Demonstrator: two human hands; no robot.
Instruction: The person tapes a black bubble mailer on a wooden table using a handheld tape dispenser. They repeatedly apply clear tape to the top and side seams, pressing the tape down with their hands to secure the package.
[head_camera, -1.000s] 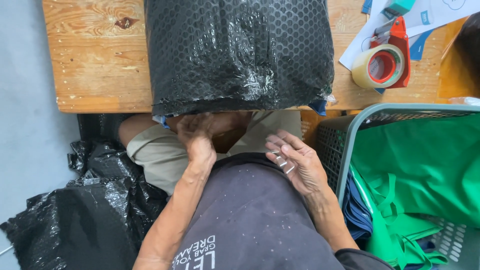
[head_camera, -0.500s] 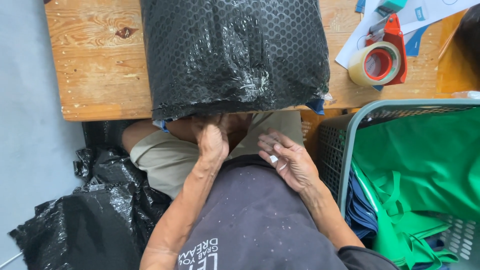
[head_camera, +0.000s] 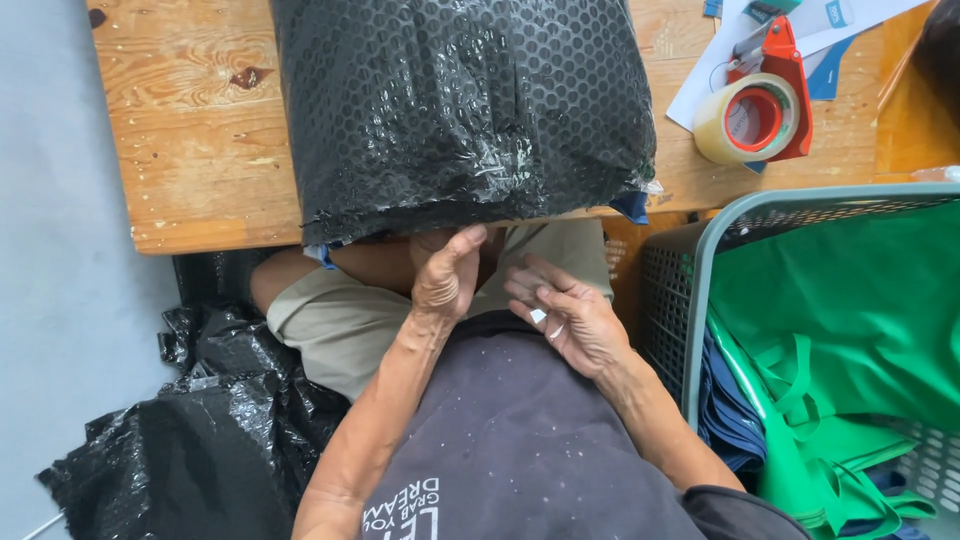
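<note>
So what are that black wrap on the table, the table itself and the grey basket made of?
The wrap looks like glossy black plastic bubble film: rows of small domes, shiny creases. The table seems bare, matt wood, with grain and knots. The basket is probably moulded plastic, its wall a fine grid.

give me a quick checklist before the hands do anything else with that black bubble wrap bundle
1. Black bubble-wrap bundle resting on the wooden table: ok, though its near edge overhangs.
2. Left hand at the bundle's near edge: ok, fingertips touching.
3. Right hand free: ok, open, apart from the bundle.
4. Tape dispenser on the table: ok, lying right of the bundle.
5. Underside of the bundle closed: cannot tell, hidden.
</note>
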